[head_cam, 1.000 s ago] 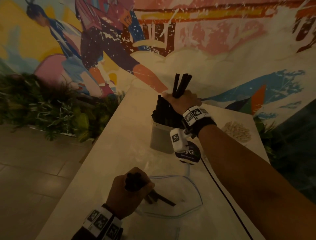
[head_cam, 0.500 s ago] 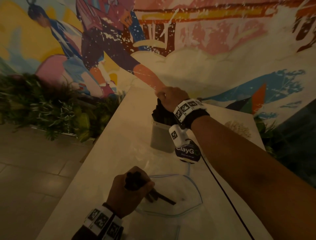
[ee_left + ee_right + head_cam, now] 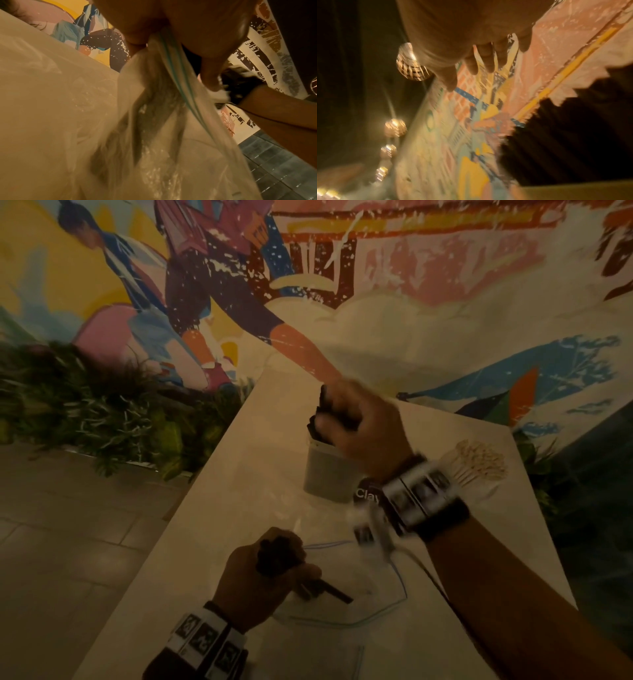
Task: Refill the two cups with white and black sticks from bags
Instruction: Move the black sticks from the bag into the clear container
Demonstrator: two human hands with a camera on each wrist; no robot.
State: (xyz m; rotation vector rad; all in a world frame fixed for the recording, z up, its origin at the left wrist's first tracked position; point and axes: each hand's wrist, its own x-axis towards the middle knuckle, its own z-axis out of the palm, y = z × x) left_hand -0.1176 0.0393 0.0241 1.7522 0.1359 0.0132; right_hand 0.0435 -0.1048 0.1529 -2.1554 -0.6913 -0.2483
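Note:
A pale cup (image 3: 323, 474) stands mid-table, packed with black sticks (image 3: 320, 412). My right hand (image 3: 346, 422) is blurred just above and beside their tops. In the right wrist view its fingers (image 3: 486, 60) are straight and hold nothing, and the dark stick tops (image 3: 573, 135) lie below. Near me, my left hand (image 3: 270, 570) grips a bunch of black sticks (image 3: 335, 594) inside a clear zip bag (image 3: 376, 607). The left wrist view shows the bag's plastic (image 3: 171, 121) bunched in that fist (image 3: 171, 27).
A heap of white sticks (image 3: 479, 462) lies at the table's far right. A round dark label reading "Clay" (image 3: 368, 494) sits beside the cup. The table's left edge (image 3: 191, 508) drops to a tiled floor, with plants (image 3: 102, 412) beyond. A mural wall closes the back.
My right hand pushed a few raised black sticks down into the cup, let go of them and has drawn back toward me. The left hand kept its grip and place.

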